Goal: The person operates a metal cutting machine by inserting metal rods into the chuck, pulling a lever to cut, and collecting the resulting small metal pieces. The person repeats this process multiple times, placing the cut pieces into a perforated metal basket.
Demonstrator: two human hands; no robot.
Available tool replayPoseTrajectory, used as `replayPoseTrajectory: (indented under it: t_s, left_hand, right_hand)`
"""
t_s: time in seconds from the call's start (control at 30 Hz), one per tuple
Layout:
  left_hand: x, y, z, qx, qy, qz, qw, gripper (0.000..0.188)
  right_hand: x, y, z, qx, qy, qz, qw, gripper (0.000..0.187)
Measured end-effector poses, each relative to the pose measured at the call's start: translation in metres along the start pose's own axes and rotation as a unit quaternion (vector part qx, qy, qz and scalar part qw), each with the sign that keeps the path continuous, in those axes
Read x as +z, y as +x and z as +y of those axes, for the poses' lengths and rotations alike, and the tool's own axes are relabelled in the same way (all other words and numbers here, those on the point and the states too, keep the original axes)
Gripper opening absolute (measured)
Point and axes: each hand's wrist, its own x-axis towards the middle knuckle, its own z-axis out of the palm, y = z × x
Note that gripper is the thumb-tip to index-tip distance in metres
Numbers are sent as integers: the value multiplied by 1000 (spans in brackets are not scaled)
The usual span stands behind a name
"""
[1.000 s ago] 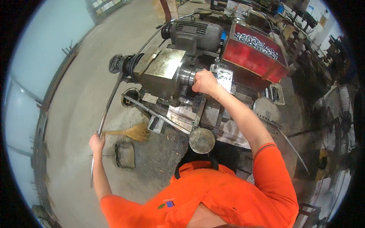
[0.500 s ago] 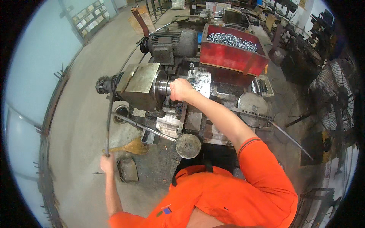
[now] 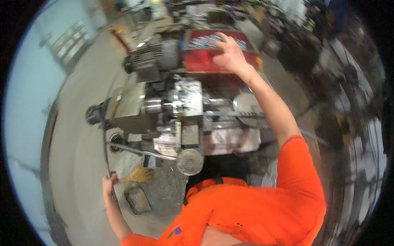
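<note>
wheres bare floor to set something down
Bare floor lies between the pale wall and the long rod in the left hand. It is crowded right of that hand, with broom and grey pan, and up where the right hand overlaps the red box of metal parts.

Red box (image 3: 197, 61) — small shiny metal parts (image 3: 200, 42) inside, grey floor (image 3: 78, 168) — straw broom (image 3: 143, 175), dull pan (image 3: 138, 200) near it

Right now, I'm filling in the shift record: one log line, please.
left hand: closed on long rod | right hand: open, over red box | inside box: metal parts
</note>
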Motion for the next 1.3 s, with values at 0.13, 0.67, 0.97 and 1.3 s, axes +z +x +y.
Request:
replayPoseTrajectory:
  t_s: [0.13,0.67,0.97,1.3]
  left_hand:
    - [-5,-13,-5,-23,-52,11,998,45]
    - [1,1,-5,-129,-47,85,987,39]
    - [-15,12,-15,-103,-98,15,990,39]
    - [-8,-13,2,4,221,27,975,43]
  right_hand:
    - [-63,-103,32,-3,35,11,999,43]
    - [-154,-632,-10,660,-156,-414,607,25]
    - [-106,-682,-6,487,-209,-407,744,17]
    - [-121,-683,22,254,-170,-567,765,14]
